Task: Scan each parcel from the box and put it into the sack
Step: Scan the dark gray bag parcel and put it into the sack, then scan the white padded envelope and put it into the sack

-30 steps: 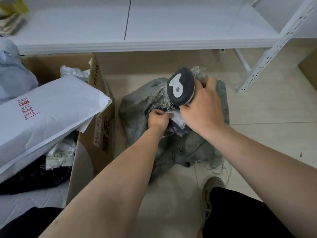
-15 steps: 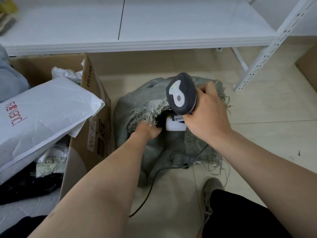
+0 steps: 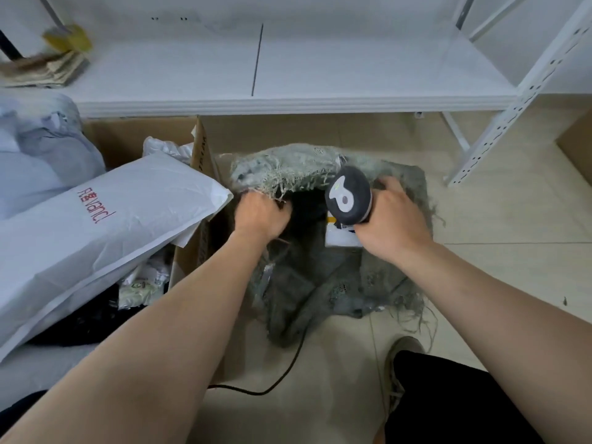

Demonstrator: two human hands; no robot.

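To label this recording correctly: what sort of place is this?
Probably a parcel sorting or stock room: a cardboard box full of mailer bags, a handheld barcode scanner in the right hand, and white metal shelving.

Parcel sorting storeroom, white metal shelving (image 3: 320,68), cardboard box (image 3: 205,174) of mailers, tiled floor (image 3: 512,219)

light: soft, even | shadows: faint | edges: wide-angle bending | slight blur
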